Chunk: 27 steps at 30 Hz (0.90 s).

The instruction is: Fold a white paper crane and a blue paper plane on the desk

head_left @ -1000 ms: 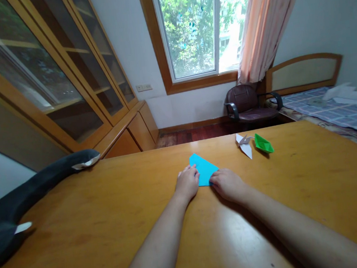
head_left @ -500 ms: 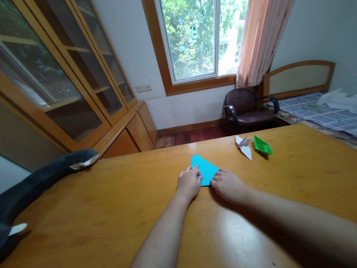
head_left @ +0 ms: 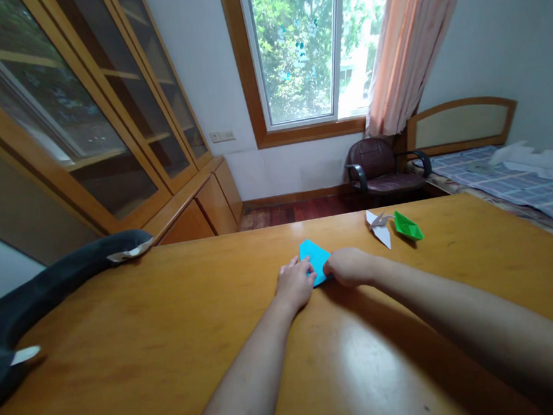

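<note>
Although it leans in from the left edge, the dark grey plush toy [head_left: 45,295] with white patches lies on the wooden table [head_left: 148,350], its tip reaching toward the lower cupboard doors. Above it, filling the upper left, stands a wooden cabinet [head_left: 98,97] with glass doors; pale shelves show inside, but reflections blur whatever else the left pane covers. A wall socket [head_left: 222,136] sits right of the cabinet, in the upper middle-left.

At the centre of the frame, the left hand [head_left: 296,282] rests palm down over the left side of a folded blue paper [head_left: 315,256], its fingers loosely bent; I cannot tell whether they pinch the edge. The blue paper lies on the table between both hands, one point directed toward the far edge. The right hand [head_left: 351,267] has its fingers curled in and gripping the paper's right corner, which they hide.

Upper centre, a window [head_left: 295,49] shows green leaves. Right of centre, near the table's far edge, sits a white paper crane [head_left: 381,233], and just beside it a green paper boat [head_left: 408,226], its hollow facing upward. Behind them is a maroon armchair [head_left: 374,159], below a pink curtain [head_left: 417,44]. At the right edge, a bed [head_left: 542,175] carries a plaid cover and some white material.
</note>
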### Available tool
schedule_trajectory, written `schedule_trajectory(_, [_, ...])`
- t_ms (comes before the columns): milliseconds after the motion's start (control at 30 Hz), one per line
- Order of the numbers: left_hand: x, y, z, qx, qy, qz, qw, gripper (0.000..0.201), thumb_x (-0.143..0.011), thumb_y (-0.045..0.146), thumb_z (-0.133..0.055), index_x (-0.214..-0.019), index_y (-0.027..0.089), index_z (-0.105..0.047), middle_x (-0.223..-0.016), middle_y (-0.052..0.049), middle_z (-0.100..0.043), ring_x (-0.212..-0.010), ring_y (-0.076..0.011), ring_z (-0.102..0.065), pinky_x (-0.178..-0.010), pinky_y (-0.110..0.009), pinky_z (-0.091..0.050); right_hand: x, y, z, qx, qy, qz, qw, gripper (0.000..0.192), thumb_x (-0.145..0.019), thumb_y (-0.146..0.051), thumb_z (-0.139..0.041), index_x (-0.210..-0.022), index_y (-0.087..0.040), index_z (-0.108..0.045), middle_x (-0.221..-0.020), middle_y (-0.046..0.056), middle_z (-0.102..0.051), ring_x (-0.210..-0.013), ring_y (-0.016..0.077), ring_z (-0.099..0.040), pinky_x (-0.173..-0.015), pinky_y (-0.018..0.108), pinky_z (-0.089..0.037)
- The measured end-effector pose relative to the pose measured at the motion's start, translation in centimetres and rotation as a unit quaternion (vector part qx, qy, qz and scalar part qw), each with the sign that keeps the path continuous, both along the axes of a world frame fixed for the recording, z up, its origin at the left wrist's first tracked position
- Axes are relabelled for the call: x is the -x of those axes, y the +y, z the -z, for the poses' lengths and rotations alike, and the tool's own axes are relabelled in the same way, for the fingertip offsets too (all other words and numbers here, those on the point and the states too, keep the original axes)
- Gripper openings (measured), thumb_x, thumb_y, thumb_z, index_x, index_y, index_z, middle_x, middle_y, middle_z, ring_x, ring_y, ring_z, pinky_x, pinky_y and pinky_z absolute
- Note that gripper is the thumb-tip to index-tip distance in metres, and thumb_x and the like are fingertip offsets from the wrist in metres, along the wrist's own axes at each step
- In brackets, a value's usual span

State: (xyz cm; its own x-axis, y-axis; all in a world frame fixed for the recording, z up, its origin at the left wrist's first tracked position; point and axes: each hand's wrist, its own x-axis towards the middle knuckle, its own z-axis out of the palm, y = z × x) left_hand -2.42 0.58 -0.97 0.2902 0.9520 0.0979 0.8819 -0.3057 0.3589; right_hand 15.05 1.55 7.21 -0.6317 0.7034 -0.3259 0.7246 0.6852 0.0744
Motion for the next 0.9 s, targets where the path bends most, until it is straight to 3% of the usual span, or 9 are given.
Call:
schedule_trajectory(167, [0.0, 0.0, 0.1, 0.002, -0.009, 0.002, 1.0, 0.016, -0.091, 0.032, -0.05, -0.09, 0.025, -0.064, -0.14, -0.001, -0.054, -0.133, -0.0293, -0.041, -0.103, -0.048, -0.035, 1.0, 1.3, -1.0, 0.022, -0.015, -0.008, 1.0, 0.035, -0.075, -0.011, -0.053, -0.101, -0.023, -0.074, -0.094, 0.01, -0.074, -0.085, 0.0247, -0.068, -0.072, 0.03, -0.045])
schedule_trajectory(300, [-0.1, 0.0, 0.1, 0.008, -0.007, 0.002, 1.0, 0.015, -0.09, 0.031, -0.051, -0.095, 0.025, -0.063, -0.141, -0.002, -0.052, -0.134, -0.0308, -0.039, -0.104, -0.05, -0.034, 1.3, 2.0, 0.4, -0.008, -0.002, -0.038, 0.999, 0.027, -0.076, -0.016, -0.054, -0.093, -0.022, -0.075, -0.09, 0.01, -0.074, -0.086, 0.0255, -0.067, -0.093, 0.044, -0.039])
schedule_trajectory(400, [-0.1, 0.0, 0.0, 0.01, -0.007, 0.007, 1.0, 0.016, -0.091, 0.032, -0.049, -0.094, 0.025, -0.063, -0.138, -0.002, -0.055, -0.134, -0.0309, -0.04, -0.103, -0.051, -0.035, 1.0, 2.4, 1.7, -0.022, 0.028, -0.043, 0.998, 0.024, -0.078, -0.02, -0.053, -0.091, -0.022, -0.074, -0.09, 0.011, -0.073, -0.09, 0.0261, -0.066, -0.099, 0.051, -0.032])
schedule_trajectory(567, [-0.1, -0.1, -0.3, 0.013, -0.006, 0.011, 1.0, 0.022, -0.093, 0.034, -0.045, -0.095, 0.024, -0.064, -0.136, -0.004, -0.056, -0.134, -0.0296, -0.039, -0.104, -0.05, -0.035, 0.0, 2.4, 2.7, -0.035, 0.094, -0.042, 0.994, 0.025, -0.085, -0.024, -0.047, -0.085, -0.02, -0.071, -0.091, 0.01, -0.072, -0.093, 0.0253, -0.064, -0.099, 0.05, -0.032])
schedule_trajectory(733, [0.4, 0.0, -0.3, 0.045, -0.016, 0.031, 0.998, 0.035, -0.095, 0.043, -0.037, -0.095, 0.026, -0.068, -0.147, -0.002, -0.046, -0.138, -0.0312, -0.034, -0.108, -0.053, -0.029, -0.6, 1.7, 2.9, -0.036, 0.14, -0.058, 0.988, 0.026, -0.089, -0.028, -0.045, -0.087, -0.02, -0.07, -0.095, 0.01, -0.071, -0.095, 0.0243, -0.062, -0.099, 0.048, -0.031])
schedule_trajectory(900, [1.1, -0.5, -0.4, 0.068, -0.038, 0.057, 0.995, 0.034, -0.079, 0.058, -0.061, -0.095, 0.031, -0.071, -0.15, -0.002, -0.04, -0.142, -0.0354, -0.025, -0.112, -0.055, -0.022, -1.3, 0.9, 3.0, -0.052, 0.156, -0.069, 0.984, 0.023, -0.088, -0.027, -0.05, -0.085, -0.021, -0.072, -0.089, 0.009, -0.072, -0.091, 0.0228, -0.063, -0.096, 0.042, -0.031])
